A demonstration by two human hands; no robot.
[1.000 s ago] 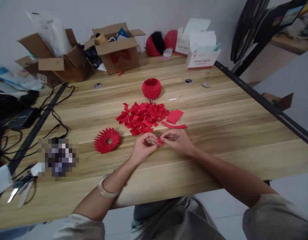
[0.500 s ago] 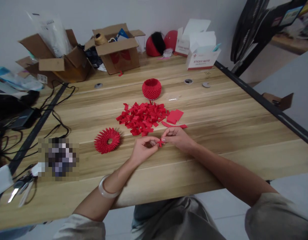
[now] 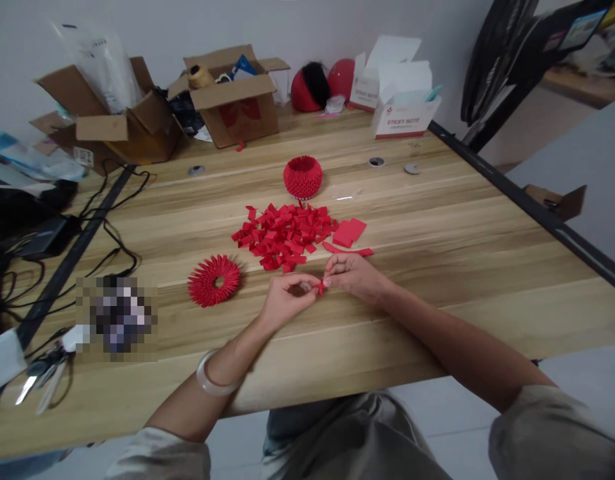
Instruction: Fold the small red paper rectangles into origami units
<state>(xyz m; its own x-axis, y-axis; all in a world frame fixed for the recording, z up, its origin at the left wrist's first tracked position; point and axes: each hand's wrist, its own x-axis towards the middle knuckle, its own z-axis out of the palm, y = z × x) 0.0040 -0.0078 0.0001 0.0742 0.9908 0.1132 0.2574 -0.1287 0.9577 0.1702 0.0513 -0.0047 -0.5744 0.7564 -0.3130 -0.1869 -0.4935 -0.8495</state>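
Note:
Both my left hand (image 3: 288, 297) and my right hand (image 3: 356, 277) are closed in a pinch on one small folded piece of red paper (image 3: 320, 288). The fingertips partly cover it, so its exact shape is hard to make out. Just beyond my hands lies a heap of small red paper pieces (image 3: 287, 230). At its right are flat red paper sheets (image 3: 350, 232) and a narrow red paper strip (image 3: 348, 250). A spiky ring of folded red paper (image 3: 214, 281) rests left of my left hand. Farther back stands a round red bowl of folded paper (image 3: 302, 178).
Open cardboard boxes (image 3: 244, 110) and white sticky-note boxes (image 3: 406, 113) line the back of the wooden table (image 3: 437, 220). Black cables (image 3: 107, 233) run along the left side, with scissors-like metal tools or keys (image 3: 44, 370) near the front left. A black fan (image 3: 492, 60) stands at the right.
My right fingertips have shifted very slightly on the red paper piece. Otherwise the hands and everything on the table stay where they were.

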